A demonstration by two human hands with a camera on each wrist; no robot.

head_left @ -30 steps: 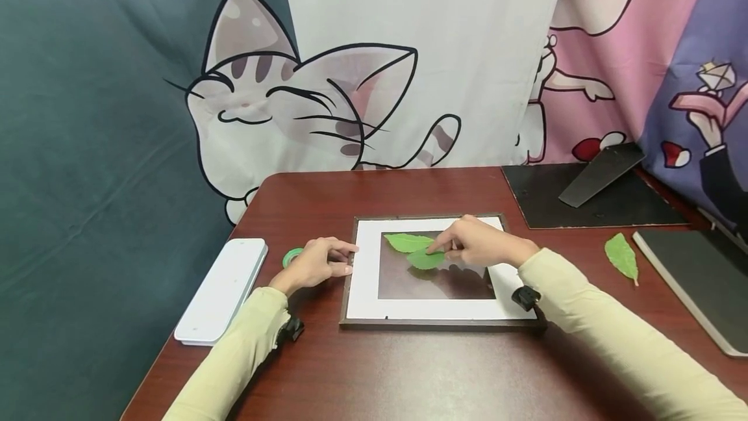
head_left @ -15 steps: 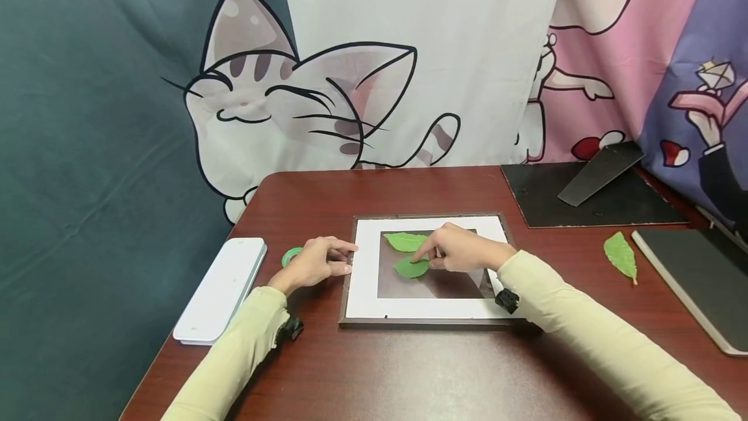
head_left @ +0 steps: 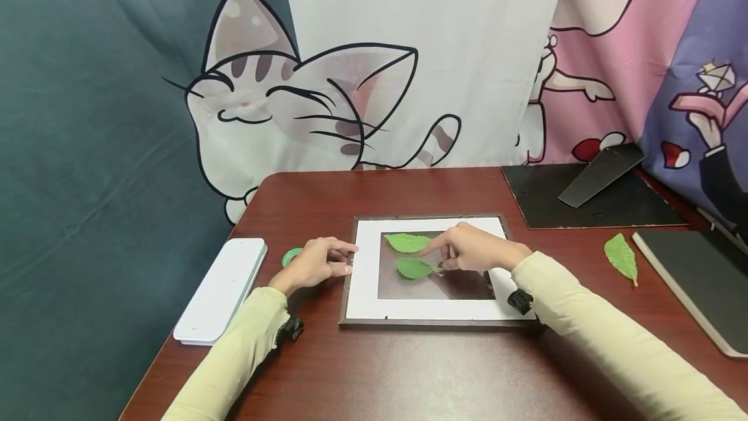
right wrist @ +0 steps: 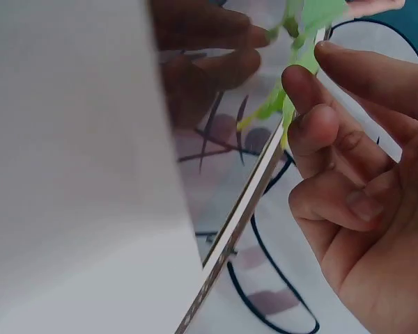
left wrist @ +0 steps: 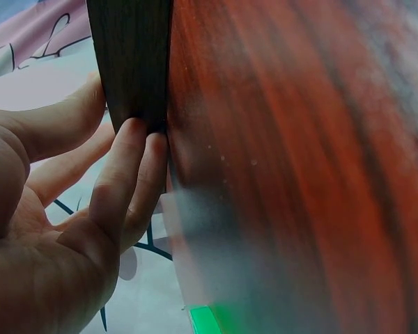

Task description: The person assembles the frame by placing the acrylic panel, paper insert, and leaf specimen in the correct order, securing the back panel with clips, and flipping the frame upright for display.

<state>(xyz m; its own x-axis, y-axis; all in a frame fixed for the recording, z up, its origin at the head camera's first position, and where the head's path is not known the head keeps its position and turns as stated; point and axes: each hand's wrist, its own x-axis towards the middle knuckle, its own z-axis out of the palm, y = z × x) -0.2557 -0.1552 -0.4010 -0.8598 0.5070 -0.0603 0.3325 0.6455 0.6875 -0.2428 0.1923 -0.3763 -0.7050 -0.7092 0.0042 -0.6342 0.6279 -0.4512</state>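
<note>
A dark picture frame (head_left: 438,325) lies on the table, with a white mat (head_left: 362,291) around its shiny grey middle. On that middle two green leaves lie one above the other, an upper leaf (head_left: 404,242) and a lower leaf (head_left: 413,268). My left hand (head_left: 315,263) rests its fingertips against the frame's left side; in the left wrist view the fingers (left wrist: 115,188) touch the dark edge. Over the frame my right hand (head_left: 474,247) extends its index finger to the stem end of the upper leaf. Its other fingers (right wrist: 334,202) bend loosely, near the lower leaf's stem.
Beside the left hand are a green tape roll (head_left: 290,256) and a long white case (head_left: 221,291). A black backing board (head_left: 537,197) with a stand leg sits at the back right. A third leaf (head_left: 621,257) and a dark notebook (head_left: 701,284) lie at right.
The lower leaf moved left and slightly down under my right hand's fingers. That hand then came off it, back right to the upper leaf's stem end. My left hand stayed put.
</note>
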